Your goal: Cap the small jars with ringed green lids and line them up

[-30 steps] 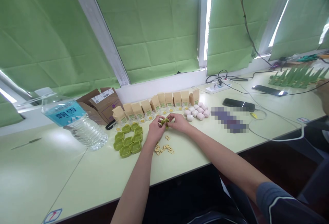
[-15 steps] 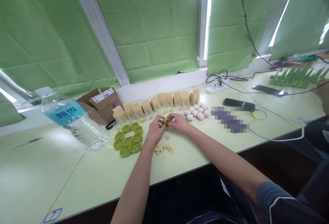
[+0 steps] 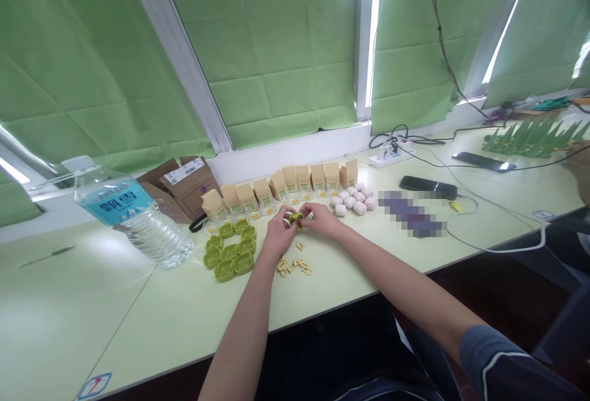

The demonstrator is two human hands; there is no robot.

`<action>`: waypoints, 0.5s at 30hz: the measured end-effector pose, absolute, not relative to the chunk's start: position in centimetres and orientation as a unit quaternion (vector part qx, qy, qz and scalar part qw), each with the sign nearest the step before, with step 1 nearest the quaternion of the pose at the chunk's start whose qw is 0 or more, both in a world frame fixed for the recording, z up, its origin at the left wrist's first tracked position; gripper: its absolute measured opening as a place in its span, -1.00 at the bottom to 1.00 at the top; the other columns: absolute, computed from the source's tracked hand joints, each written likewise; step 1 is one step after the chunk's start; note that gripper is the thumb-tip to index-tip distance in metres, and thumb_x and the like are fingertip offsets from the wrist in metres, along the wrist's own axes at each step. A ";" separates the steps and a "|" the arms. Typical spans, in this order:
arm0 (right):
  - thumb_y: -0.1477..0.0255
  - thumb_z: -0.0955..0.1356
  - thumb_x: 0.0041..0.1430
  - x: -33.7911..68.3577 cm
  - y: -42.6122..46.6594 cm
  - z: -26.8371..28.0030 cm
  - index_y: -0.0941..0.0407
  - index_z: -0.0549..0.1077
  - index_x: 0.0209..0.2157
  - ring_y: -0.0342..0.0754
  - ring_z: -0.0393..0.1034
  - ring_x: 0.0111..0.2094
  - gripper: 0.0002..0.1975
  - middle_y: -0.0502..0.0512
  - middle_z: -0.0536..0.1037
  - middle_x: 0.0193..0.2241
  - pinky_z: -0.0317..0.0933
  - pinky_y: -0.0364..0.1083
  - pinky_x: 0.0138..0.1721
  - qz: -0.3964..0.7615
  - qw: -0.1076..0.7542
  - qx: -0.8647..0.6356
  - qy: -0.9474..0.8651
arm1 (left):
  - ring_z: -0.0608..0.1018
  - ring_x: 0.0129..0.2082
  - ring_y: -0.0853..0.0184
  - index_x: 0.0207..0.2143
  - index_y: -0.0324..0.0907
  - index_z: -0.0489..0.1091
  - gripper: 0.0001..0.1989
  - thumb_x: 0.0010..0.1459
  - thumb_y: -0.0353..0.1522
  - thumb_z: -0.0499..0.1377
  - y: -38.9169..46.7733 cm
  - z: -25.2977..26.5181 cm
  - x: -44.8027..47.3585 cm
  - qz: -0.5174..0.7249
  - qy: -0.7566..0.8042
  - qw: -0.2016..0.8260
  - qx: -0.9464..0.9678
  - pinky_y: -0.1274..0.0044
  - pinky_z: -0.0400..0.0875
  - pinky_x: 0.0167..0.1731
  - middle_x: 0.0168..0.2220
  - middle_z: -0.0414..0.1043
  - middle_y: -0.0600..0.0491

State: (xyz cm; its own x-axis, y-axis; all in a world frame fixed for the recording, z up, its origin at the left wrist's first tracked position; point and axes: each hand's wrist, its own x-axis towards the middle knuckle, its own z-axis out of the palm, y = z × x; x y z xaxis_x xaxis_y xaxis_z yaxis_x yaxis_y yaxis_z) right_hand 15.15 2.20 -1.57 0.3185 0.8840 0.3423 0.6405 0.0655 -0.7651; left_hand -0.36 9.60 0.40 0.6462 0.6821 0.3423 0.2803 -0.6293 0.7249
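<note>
Both hands meet over the middle of the table around a small olive-green cup-like piece [image 3: 296, 217]. My left hand [image 3: 279, 233] grips it from the left, and my right hand [image 3: 319, 220] pinches it from the right; the fingers cover part of it. Left of my hands sits a cluster of similar olive-green cups [image 3: 229, 252]. Just below them lie several pale yellow ring-shaped pieces [image 3: 295, 267], with a single one [image 3: 300, 246] apart from the rest. A heap of pale pink and white rounded pieces [image 3: 354, 198] is beyond my right hand.
A row of small kraft-paper boxes [image 3: 265, 192] with clear tags runs along the back. On the left stand a large water bottle [image 3: 138, 223] and a cardboard box [image 3: 191, 186]. Phones [image 3: 428, 188], a power strip [image 3: 391, 156], cables and green spiky pieces [image 3: 530, 140] are at right.
The olive-green piece has turned slightly between my fingers. Both hands stay in nearly the same place, and the things on the table have not moved.
</note>
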 end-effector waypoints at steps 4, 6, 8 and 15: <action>0.46 0.43 -0.01 15.1 2.2 -1.6 0.08 0.49 -0.33 -0.08 0.45 -0.28 -0.86 -0.05 0.60 -0.32 0.20 -0.14 -0.28 0.131 0.456 -0.671 -0.569 | 0.37 -0.54 0.46 -0.20 -0.10 0.37 -0.78 0.05 -0.41 0.15 9.7 0.3 -0.4 0.309 0.280 0.325 0.849 0.60 0.29 -0.46 -0.37 0.43 0.13; 0.46 0.43 -0.01 15.1 2.2 -1.6 0.08 0.49 -0.33 -0.08 0.45 -0.28 -0.86 -0.05 0.60 -0.31 0.20 -0.14 -0.28 0.134 0.454 -0.673 -0.568 | 0.37 -0.55 0.47 -0.20 -0.10 0.37 -0.79 0.05 -0.40 0.15 9.7 0.3 -0.4 0.310 0.277 0.324 0.850 0.60 0.30 -0.46 -0.37 0.43 0.13; 0.45 0.43 -0.01 15.1 2.2 -1.5 0.08 0.49 -0.33 -0.08 0.45 -0.28 -0.87 -0.05 0.60 -0.32 0.21 -0.14 -0.27 0.135 0.454 -0.674 -0.567 | 0.38 -0.54 0.47 -0.20 -0.10 0.37 -0.79 0.05 -0.41 0.15 9.8 0.3 -0.4 0.312 0.274 0.323 0.851 0.60 0.30 -0.45 -0.36 0.43 0.13; 0.44 0.43 -0.01 15.0 2.2 -1.5 0.07 0.49 -0.32 -0.08 0.45 -0.29 -0.86 -0.04 0.60 -0.33 0.23 -0.13 -0.26 0.131 0.458 -0.673 -0.566 | 0.37 -0.55 0.47 -0.20 -0.10 0.38 -0.78 0.04 -0.41 0.16 9.6 0.3 -0.4 0.317 0.279 0.326 0.846 0.60 0.30 -0.45 -0.37 0.43 0.13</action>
State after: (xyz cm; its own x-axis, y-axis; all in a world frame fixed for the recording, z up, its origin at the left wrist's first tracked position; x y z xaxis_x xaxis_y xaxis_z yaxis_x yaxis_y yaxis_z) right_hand 15.04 2.15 -1.55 0.3248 0.8819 0.3418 0.6420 0.0599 -0.7644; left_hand -0.35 9.62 0.33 0.6433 0.6788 0.3543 0.2655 -0.6318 0.7283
